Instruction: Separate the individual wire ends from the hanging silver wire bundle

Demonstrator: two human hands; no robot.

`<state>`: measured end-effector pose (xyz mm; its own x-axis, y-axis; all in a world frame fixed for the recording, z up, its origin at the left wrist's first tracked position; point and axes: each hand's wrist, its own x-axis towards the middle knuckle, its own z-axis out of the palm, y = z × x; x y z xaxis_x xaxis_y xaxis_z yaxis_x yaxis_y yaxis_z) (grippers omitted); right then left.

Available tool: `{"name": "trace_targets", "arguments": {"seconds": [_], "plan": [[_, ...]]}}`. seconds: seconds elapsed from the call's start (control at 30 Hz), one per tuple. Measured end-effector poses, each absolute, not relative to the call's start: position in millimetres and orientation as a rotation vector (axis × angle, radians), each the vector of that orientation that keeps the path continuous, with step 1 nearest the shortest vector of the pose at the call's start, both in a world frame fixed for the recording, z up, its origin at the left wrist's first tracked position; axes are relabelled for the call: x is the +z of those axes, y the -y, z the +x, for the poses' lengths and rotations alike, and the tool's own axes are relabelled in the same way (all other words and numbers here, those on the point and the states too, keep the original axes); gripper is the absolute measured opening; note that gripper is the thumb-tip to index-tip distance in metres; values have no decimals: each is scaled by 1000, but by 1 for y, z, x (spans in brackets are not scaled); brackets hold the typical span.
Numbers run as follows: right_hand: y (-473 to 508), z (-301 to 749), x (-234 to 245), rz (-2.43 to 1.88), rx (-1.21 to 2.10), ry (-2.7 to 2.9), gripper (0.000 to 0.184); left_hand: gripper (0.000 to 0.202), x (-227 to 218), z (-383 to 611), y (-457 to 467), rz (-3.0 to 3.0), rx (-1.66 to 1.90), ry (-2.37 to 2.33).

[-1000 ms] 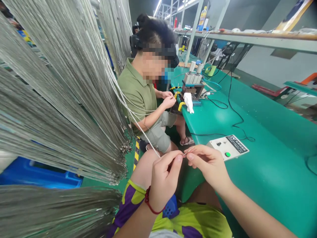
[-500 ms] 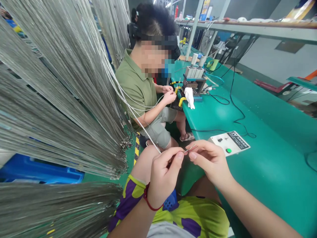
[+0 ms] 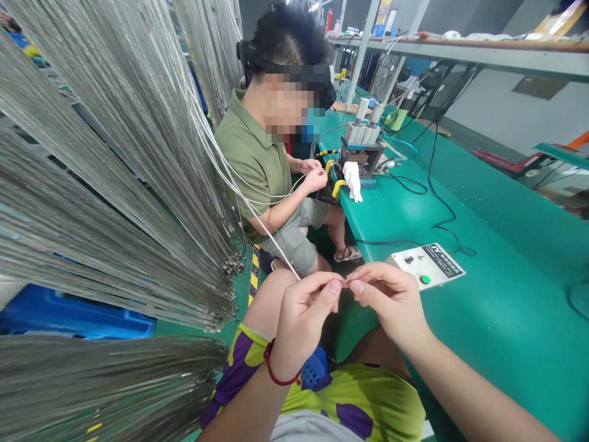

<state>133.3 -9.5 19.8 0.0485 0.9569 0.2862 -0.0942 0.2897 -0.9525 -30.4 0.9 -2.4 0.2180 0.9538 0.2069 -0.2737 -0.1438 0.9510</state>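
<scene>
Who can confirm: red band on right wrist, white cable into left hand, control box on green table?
Not quite: the head view shows the red band on the left wrist. The white cable into the left hand and the control box on the green table are right.

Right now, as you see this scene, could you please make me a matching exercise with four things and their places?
Things:
1. white cable
2. right hand
3. control box
4. red bracelet

Places:
A. on the green bench top
B. around the left wrist
C. reaching the left hand
D. with fingers at the thin wire ends

Right pairs: 1-C, 2-D, 3-A, 4-B
</scene>
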Motion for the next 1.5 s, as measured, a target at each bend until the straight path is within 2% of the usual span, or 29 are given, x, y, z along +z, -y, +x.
{"name": "trace_targets", "arguments": {"seconds": [0.2, 0.53, 0.73, 0.87, 1.0, 1.1, 1.17, 1.23, 1.37, 1.5], "plan": [[11, 132, 18, -933, 1257, 1038, 3, 19, -10, -31, 0, 1179, 1187, -615], [16, 112, 20, -895, 1473, 629, 12, 18, -8, -23, 2, 1130, 1243, -550], [14, 112, 14, -829, 1651, 657, 14, 24, -5, -28, -1, 1467, 1180, -569], [16, 116, 13, -921, 1534, 732, 16, 25, -4, -30, 1, 1631, 1240, -694], [22, 123, 12, -1074, 1107, 1065, 9, 22, -4, -26, 6, 1804, 1433, -841], [29, 124, 12, -1160, 750, 1323, 9, 26, -10, -23, 7, 1971, 1649, -901], [33, 122, 13, -1184, 636, 1362, 6, 30, -15, -21, 7, 2019, 1758, -923], [37, 119, 17, -1197, 634, 1365, 1, 33, -20, -18, 5, 2029, 1833, -924], [43, 112, 27, -1239, 757, 1284, 6, 31, -24, -15, 3, 2074, 1948, -898], [46, 107, 30, -1245, 1019, 1081, 14, 22, -26, -18, 2, 2181, 2020, -930]]}}
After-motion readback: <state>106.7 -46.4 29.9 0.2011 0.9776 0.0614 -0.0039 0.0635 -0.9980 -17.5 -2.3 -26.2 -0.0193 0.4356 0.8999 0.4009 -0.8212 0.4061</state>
